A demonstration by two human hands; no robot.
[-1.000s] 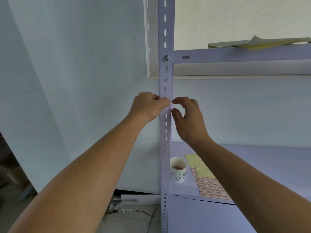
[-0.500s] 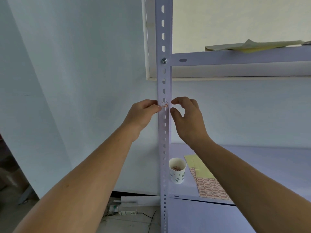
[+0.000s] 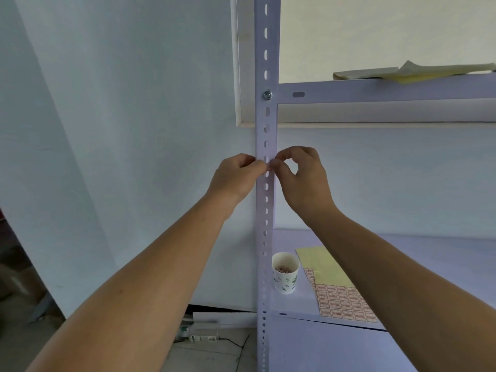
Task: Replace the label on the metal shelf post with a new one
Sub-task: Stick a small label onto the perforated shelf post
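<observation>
Left hand (image 3: 236,175) is pinched at the front face of the metal shelf post (image 3: 265,210), fingertips meeting those of the right hand (image 3: 303,178) on a small pinkish label (image 3: 269,167), barely visible between them. Judged mid-task: peeling or pressing, cannot tell which. Lower right, paper cup (image 3: 285,272) and label sheet (image 3: 341,299) lie on the shelf (image 3: 429,253).

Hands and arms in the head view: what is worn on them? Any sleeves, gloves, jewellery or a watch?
Nothing worn that shows. The left hand and right hand are bare, without gloves or visible rings. Both forearms are uncovered to the frame's bottom edge: no sleeves, no watch or wristband.
</observation>
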